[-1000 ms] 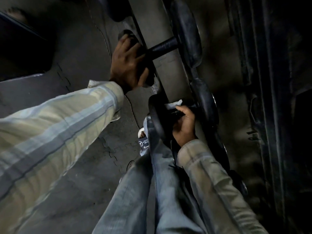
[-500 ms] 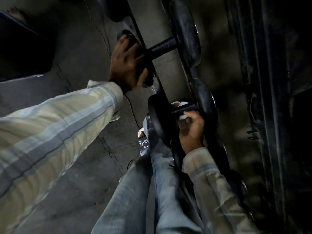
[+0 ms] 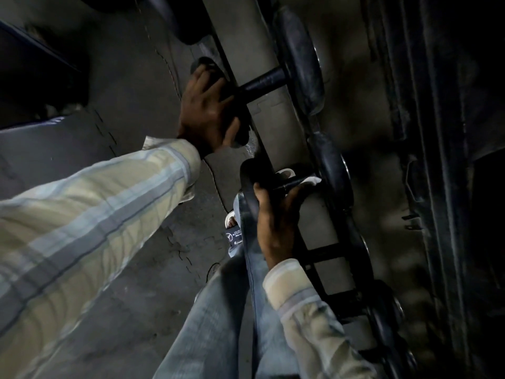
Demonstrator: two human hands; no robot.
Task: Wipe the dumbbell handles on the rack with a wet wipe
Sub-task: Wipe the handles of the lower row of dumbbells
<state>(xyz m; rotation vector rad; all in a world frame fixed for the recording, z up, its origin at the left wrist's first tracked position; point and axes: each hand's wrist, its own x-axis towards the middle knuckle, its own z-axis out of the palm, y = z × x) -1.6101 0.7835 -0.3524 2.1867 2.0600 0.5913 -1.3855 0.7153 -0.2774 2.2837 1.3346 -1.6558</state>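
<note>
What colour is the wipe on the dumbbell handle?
White, as the head view shows: the wipe peeks out beside the right hand.

Dim, grainy light falls weakly on the pale grey floor (image 3: pixel 276 110) beside the black metal dumbbell rack (image 3: pixel 338 253), everything right of the rack sinking into soft, blurred shadow.
</note>
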